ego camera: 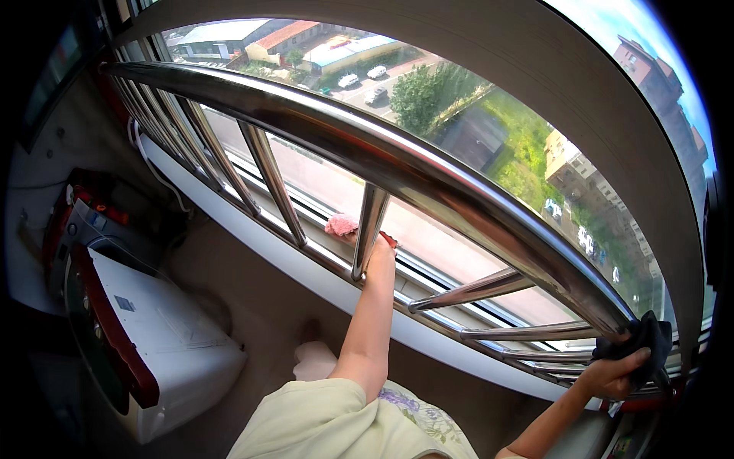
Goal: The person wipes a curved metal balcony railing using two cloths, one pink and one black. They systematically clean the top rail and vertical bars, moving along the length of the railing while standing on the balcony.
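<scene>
My left hand (379, 245) reaches through the stainless steel railing and is partly hidden by a baluster (370, 232). It holds a pink cloth (342, 224) down at the window sill behind the bars. A small red edge (390, 240) shows at its other side; I cannot tell whether it belongs to the cloth. Far to the right, my right hand (616, 373) grips a black cloth (651, 347) against the end of the thick polished handrail (401, 155). The cloth covers that part of the rail.
A white ledge (258, 246) runs below the railing. A white appliance with a dark red edge (166, 321) stands at the left, near a grey front-loading washing machine (80, 226). A white hose (155, 166) hangs by the wall. Beyond the window glass are trees (421, 94), parked cars and buildings.
</scene>
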A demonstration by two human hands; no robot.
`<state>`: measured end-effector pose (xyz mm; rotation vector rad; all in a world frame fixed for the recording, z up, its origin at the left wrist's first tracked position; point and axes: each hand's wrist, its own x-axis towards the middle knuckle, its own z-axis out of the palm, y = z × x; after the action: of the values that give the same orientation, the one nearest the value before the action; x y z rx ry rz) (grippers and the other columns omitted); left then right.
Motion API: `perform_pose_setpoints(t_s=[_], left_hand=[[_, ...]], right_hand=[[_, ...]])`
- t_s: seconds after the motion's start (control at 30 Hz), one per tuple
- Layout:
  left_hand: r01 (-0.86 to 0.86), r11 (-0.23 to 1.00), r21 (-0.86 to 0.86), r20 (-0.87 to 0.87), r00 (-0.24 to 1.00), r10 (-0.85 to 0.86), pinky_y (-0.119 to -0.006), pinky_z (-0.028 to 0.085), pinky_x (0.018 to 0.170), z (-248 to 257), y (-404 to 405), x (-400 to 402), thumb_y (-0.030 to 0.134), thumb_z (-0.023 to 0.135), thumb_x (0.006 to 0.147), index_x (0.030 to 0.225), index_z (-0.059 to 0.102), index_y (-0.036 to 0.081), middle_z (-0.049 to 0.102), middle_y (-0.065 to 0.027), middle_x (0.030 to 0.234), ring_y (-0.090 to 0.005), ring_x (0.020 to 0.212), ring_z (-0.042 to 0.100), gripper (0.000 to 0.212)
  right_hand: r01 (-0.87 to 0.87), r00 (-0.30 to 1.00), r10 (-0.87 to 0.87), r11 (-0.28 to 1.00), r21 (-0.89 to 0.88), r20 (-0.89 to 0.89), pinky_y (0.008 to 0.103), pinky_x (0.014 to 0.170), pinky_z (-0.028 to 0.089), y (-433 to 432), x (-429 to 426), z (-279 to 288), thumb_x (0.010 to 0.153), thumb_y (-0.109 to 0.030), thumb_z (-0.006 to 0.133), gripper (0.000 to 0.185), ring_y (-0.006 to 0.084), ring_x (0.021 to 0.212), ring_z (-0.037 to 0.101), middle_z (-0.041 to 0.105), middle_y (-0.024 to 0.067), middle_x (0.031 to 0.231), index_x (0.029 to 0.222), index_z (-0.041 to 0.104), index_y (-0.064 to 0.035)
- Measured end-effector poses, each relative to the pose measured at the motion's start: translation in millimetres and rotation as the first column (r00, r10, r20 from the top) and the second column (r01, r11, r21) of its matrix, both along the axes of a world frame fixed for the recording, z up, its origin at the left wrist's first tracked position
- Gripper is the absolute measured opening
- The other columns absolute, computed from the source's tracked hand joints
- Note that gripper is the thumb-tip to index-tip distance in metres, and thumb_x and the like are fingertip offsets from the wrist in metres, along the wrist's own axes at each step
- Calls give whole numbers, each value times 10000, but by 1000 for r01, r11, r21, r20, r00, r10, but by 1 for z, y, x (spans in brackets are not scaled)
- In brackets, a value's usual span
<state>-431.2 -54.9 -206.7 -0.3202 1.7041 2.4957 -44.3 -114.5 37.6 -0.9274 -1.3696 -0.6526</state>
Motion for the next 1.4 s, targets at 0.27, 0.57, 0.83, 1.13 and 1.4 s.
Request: perform_pose_setpoints(t_s=[0.27,0.57,0.83,1.13,1.4], left_hand=[[-69,997,-39,-197,979,60,-298,292,941,67,15,-20,297,415,934,1143,394,26,384,-97,1106,-239,985,399,343],[-181,979,-94,-318,937,143,-271,323,892,94,10,-33,266,389,948,1109,372,2,369,-102,1050,-230,921,399,310],[-116,990,-80,-140,985,104,-246,350,849,69,-9,-17,239,366,960,1078,352,-19,355,-106,1001,-222,865,399,285],[305,668,679,485,496,-720,-570,475,747,14,1,64,425,396,914,1042,427,130,526,-139,1096,-330,971,565,323],[761,566,316,-171,633,-755,-281,472,678,189,-63,81,234,341,978,1262,349,88,552,-113,1006,-176,821,562,320]], right_hand=[[146,974,-130,986,-74,188,308,708,537,-12,-1,1,959,-97,442,289,251,817,645,641,223,985,1035,583,145],[150,969,-136,987,-54,207,284,699,538,-7,13,-9,955,-106,485,294,231,813,643,639,220,1002,1081,561,149],[258,959,-247,964,-65,140,269,652,535,2,38,-27,957,-132,500,298,196,754,647,666,203,923,1026,604,139],[9,996,-11,1000,30,88,240,613,545,-1,-5,-12,954,-110,494,294,174,732,642,661,190,937,1047,584,154],[-95,996,94,992,-80,-10,281,769,530,-4,-20,-6,970,-51,378,290,227,883,603,578,207,1080,1104,526,159]])
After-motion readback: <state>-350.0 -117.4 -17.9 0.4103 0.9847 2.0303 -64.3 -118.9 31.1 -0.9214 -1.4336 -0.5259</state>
